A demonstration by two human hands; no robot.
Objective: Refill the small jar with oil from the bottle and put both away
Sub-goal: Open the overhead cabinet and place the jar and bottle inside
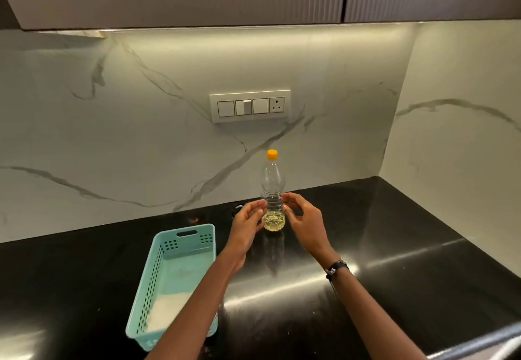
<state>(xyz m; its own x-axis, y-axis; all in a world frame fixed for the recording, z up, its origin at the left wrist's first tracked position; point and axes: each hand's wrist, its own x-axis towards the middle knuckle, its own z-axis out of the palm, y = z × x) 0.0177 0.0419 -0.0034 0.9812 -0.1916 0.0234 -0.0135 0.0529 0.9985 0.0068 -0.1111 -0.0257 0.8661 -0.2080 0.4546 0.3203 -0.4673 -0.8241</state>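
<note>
Black glossy countertop point(394, 289) against a marble backsplash point(112, 134). Clear oil bottle point(272, 187) with an orange cap point(272, 154) stands upright on it, just right of the teal basket point(169, 283), only a bit of yellow oil at the bottom. Left hand point(248, 221) and right hand point(303, 216) sit either side of the bottle, fingers loosely curved, fingertips at its ribbed waist; can't tell if they're actually squeezing. Switch panel point(249, 105) is above the bottle.
</note>
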